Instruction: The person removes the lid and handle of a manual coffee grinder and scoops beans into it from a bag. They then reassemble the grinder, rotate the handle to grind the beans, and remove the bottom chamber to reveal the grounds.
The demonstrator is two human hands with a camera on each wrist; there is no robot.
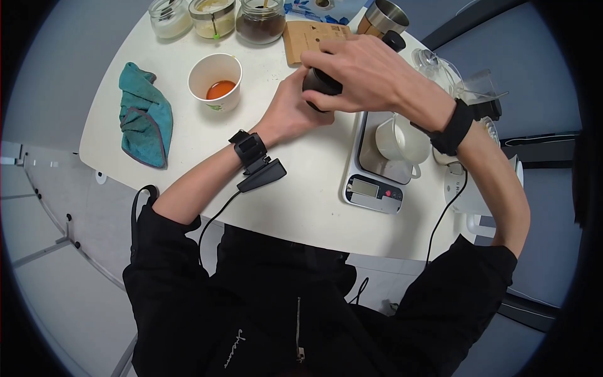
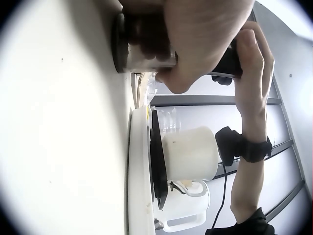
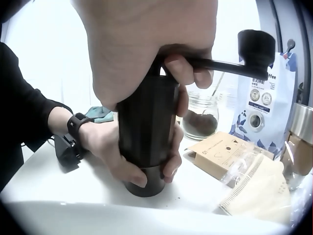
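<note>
A black hand grinder (image 3: 148, 120) with a side crank and knob (image 3: 256, 49) stands upright on the table in the right wrist view. My left hand (image 3: 110, 147) is wrapped round its lower part, just above the base. From above, my right hand (image 3: 146, 44) grips the top, fingers curled by the crank arm. In the head view both hands, left (image 1: 294, 113) and right (image 1: 361, 72), largely cover the grinder (image 1: 321, 81). The left wrist view shows my left hand (image 2: 208, 39) near the table surface, with my right hand (image 2: 254, 68) higher up.
Left of the hands are a paper cup (image 1: 215, 81) of reddish-brown liquid and a teal cloth (image 1: 144, 119). Jars (image 1: 260, 25) and a brown packet (image 1: 304, 41) lie beyond. At right, a scale (image 1: 375, 195) carries a white cup (image 1: 402, 141); glassware stands past it.
</note>
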